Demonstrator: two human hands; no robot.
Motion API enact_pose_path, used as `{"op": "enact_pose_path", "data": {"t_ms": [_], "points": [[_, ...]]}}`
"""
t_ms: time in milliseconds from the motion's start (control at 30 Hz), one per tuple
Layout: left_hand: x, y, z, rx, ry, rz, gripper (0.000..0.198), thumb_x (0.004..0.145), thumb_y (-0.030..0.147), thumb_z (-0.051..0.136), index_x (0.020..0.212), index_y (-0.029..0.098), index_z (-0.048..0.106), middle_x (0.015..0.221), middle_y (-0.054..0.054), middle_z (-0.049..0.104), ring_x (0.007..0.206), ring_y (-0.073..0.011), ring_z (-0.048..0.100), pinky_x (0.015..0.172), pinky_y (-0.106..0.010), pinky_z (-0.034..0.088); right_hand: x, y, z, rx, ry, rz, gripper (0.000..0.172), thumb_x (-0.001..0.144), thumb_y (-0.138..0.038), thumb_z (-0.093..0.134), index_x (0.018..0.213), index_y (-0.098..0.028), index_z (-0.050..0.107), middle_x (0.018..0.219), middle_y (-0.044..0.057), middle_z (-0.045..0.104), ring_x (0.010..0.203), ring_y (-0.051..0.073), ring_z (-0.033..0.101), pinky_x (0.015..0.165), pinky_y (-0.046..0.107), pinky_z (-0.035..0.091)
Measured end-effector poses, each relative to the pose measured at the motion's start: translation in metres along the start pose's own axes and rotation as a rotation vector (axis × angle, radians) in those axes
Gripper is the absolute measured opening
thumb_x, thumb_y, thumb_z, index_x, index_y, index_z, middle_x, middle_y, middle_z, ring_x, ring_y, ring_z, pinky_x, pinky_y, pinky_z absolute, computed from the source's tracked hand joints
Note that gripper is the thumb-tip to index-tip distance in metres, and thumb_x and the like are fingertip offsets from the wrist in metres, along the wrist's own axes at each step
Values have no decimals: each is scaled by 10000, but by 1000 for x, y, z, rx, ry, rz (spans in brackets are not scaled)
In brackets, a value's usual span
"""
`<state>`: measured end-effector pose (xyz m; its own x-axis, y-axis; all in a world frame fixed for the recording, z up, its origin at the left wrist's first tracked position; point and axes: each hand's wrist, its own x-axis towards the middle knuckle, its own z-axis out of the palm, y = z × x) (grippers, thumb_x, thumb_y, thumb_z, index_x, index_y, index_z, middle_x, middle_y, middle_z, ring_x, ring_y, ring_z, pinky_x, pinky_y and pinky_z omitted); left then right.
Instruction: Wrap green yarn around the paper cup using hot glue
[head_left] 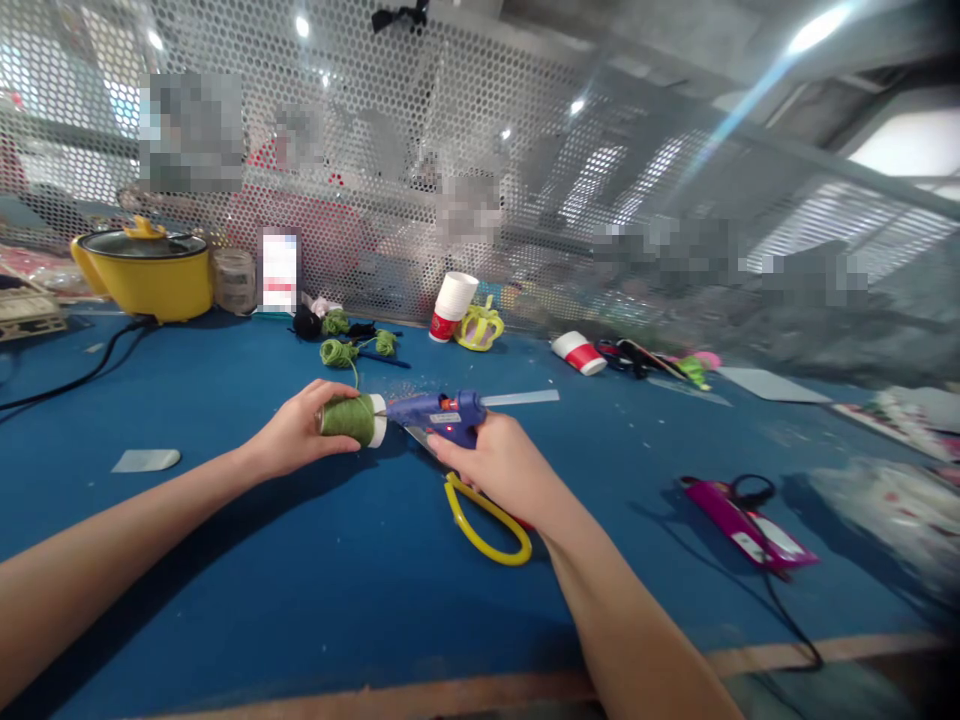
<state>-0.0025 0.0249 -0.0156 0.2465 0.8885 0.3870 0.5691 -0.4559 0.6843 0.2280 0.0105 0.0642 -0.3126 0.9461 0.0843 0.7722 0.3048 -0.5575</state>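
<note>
My left hand (304,430) grips a paper cup wrapped in green yarn (346,422), tipped on its side with its white rim to the right. A strand runs from the cup up towards small green yarn balls (339,352). My right hand (502,465) is closed round a blue hot glue gun (442,412), whose nozzle meets the cup near its rim. A clear glue stick (521,398) sticks out of the gun's back. Yellow-handled scissors (491,530) lie beneath my right hand, their blades partly hidden by it and the gun.
A yellow electric pot (161,280) with a black cord stands at the back left, beside a clear jar (235,280). White-and-red paper cups (579,353) and a yellow woven basket (480,328) sit along the mesh partition (390,240). A magenta packet (750,525) and cable lie right.
</note>
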Motion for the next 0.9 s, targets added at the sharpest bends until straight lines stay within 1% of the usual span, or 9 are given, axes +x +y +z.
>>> {"op": "enact_pose_path", "data": {"t_ms": [67, 200, 333, 433, 567, 733, 900], "points": [[-1, 4, -1, 40, -9, 28, 461, 674, 369, 665, 1070, 209, 492, 1038, -63, 522, 939, -225, 538, 794, -384, 473, 0, 0, 0, 6, 14, 15, 170, 731, -310, 529, 699, -152, 584, 493, -2, 563, 446, 128, 528, 473, 226, 383], [-3, 10, -2, 93, -25, 130, 433, 711, 325, 644, 1089, 206, 473, 1058, -75, 502, 977, -226, 527, 830, -385, 459, 1, 2, 2, 14, 56, 28, 175, 724, -322, 551, 694, -156, 597, 470, 4, 551, 451, 144, 535, 468, 239, 386], [-4, 11, -1, 154, -33, 210, 419, 726, 288, 633, 1101, 208, 464, 1085, -88, 479, 1025, -237, 505, 867, -398, 447, 3, 4, 3, 57, 73, 24, 163, 719, -322, 565, 703, -166, 608, 459, 4, 552, 440, 143, 528, 455, 239, 383], [-5, 11, 1, 199, -28, 254, 411, 731, 266, 628, 1102, 204, 462, 1100, -98, 470, 1041, -244, 494, 875, -403, 447, 5, 4, 4, 33, 68, 39, 171, 717, -322, 565, 686, -157, 599, 492, 18, 580, 437, 135, 527, 454, 235, 387], [-5, 10, 1, 237, -19, 292, 403, 739, 253, 621, 1107, 203, 464, 1104, -100, 474, 1044, -245, 491, 882, -406, 443, 8, 4, 4, 26, 47, 42, 167, 716, -311, 557, 662, -154, 578, 541, 25, 607, 431, 122, 533, 458, 228, 400], [-5, 8, 2, 254, -14, 328, 399, 751, 247, 611, 1114, 194, 456, 1120, -106, 469, 1048, -246, 483, 888, -410, 437, 10, 6, 6, 82, 19, 74, 196, 722, -312, 543, 617, -147, 558, 448, 0, 550, 376, 100, 498, 442, 213, 401], [-5, 9, 2, 270, -14, 336, 403, 760, 254, 604, 1127, 222, 441, 1129, -96, 463, 1053, -249, 480, 884, -417, 440, 9, 5, 4, 201, -6, 100, 179, 717, -281, 551, 611, -136, 558, 421, -20, 514, 350, 74, 451, 418, 196, 388]]}}
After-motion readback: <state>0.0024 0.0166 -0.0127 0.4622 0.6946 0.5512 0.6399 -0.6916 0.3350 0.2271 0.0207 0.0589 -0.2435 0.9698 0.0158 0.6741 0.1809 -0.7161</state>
